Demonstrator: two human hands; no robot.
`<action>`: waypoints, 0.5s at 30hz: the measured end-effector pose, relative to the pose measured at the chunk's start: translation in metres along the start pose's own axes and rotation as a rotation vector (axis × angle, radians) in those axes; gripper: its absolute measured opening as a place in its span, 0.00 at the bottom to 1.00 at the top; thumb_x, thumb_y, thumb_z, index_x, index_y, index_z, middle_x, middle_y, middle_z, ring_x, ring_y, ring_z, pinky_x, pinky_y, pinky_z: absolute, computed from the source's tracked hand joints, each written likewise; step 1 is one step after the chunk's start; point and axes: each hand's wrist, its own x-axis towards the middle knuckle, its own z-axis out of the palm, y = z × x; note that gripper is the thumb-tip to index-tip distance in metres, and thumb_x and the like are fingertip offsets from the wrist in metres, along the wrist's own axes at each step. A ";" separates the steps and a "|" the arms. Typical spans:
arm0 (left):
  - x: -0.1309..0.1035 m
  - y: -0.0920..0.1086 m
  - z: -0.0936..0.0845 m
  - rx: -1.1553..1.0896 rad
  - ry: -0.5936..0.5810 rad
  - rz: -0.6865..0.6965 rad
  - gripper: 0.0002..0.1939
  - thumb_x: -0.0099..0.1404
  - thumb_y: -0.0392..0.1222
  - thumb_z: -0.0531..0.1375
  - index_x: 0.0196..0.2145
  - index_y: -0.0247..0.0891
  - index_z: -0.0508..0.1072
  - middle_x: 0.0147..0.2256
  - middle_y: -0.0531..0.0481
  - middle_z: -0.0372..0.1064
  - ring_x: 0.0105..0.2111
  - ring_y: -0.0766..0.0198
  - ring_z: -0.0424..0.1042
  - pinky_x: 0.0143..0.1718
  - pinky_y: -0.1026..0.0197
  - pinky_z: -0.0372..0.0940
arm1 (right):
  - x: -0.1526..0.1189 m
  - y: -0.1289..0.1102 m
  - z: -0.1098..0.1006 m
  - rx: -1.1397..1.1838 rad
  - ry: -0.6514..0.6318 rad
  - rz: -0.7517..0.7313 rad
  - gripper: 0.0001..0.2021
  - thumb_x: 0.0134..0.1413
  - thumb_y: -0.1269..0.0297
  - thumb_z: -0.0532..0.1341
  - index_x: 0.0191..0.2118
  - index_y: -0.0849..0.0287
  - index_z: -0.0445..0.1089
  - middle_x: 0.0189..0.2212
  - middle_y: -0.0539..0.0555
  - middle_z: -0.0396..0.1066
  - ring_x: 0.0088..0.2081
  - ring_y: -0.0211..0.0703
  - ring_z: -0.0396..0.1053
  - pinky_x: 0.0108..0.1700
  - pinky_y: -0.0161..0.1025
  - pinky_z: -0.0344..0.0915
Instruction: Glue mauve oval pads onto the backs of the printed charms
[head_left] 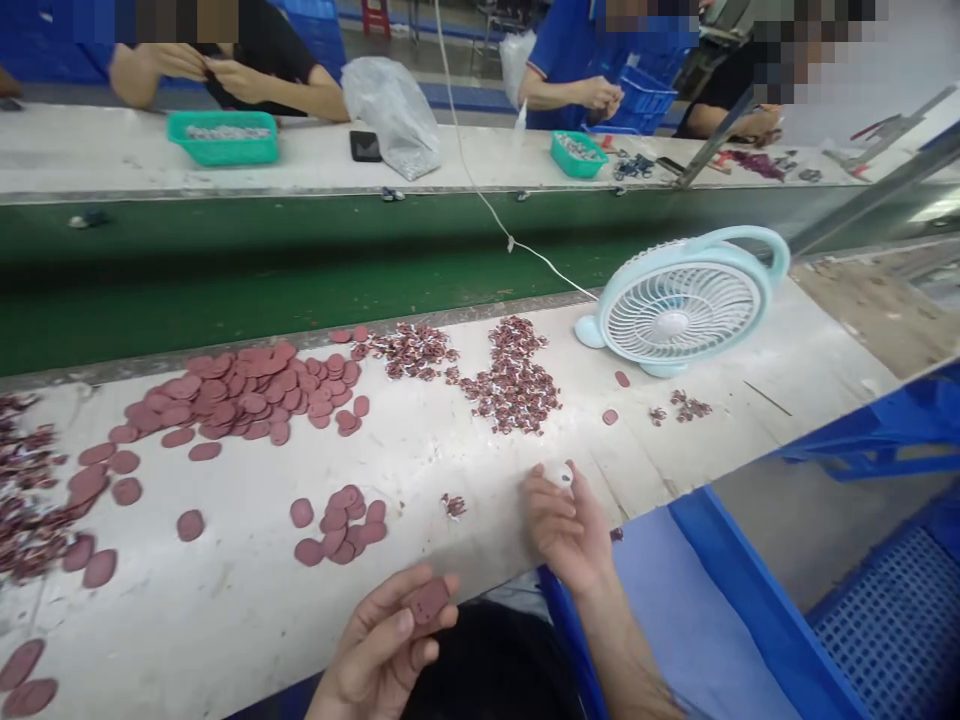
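- Our left hand point(390, 640) pinches a reddish oval disc point(429, 601).
- Our right hand point(564, 525) curls around a small white piece point(559, 474) at the table point(225, 610) edge.

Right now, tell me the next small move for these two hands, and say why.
Probably bring the right hand across to the left hand. The left grip pinches a reddish oval pad near the bench edge, the right grip holds a small white piece, and the two are apart.

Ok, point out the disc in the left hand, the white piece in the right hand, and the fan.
disc point(429, 601), head view, flat face.
white piece point(559, 474), head view, top.
fan point(679, 312), head view, front grille.
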 end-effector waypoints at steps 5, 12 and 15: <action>-0.003 0.000 0.009 -0.010 -0.018 0.023 0.23 0.38 0.46 0.83 0.34 0.43 0.87 0.41 0.44 0.88 0.36 0.55 0.86 0.28 0.71 0.77 | -0.036 0.028 0.021 -0.132 -0.025 -0.068 0.19 0.57 0.40 0.63 0.41 0.51 0.74 0.21 0.42 0.68 0.10 0.27 0.54 0.10 0.25 0.51; -0.002 -0.007 0.016 0.037 -0.034 0.050 0.23 0.40 0.49 0.82 0.36 0.44 0.87 0.36 0.48 0.89 0.35 0.56 0.86 0.31 0.70 0.78 | -0.078 0.074 0.046 -0.646 0.018 -0.500 0.13 0.57 0.46 0.65 0.47 0.38 0.70 0.28 0.46 0.74 0.22 0.43 0.71 0.27 0.46 0.73; -0.003 -0.006 0.015 0.059 -0.037 0.069 0.22 0.41 0.50 0.81 0.36 0.45 0.87 0.37 0.48 0.89 0.36 0.57 0.85 0.33 0.69 0.78 | -0.081 0.071 0.051 -0.770 -0.016 -0.585 0.11 0.63 0.50 0.61 0.51 0.37 0.67 0.27 0.48 0.75 0.26 0.49 0.73 0.34 0.53 0.78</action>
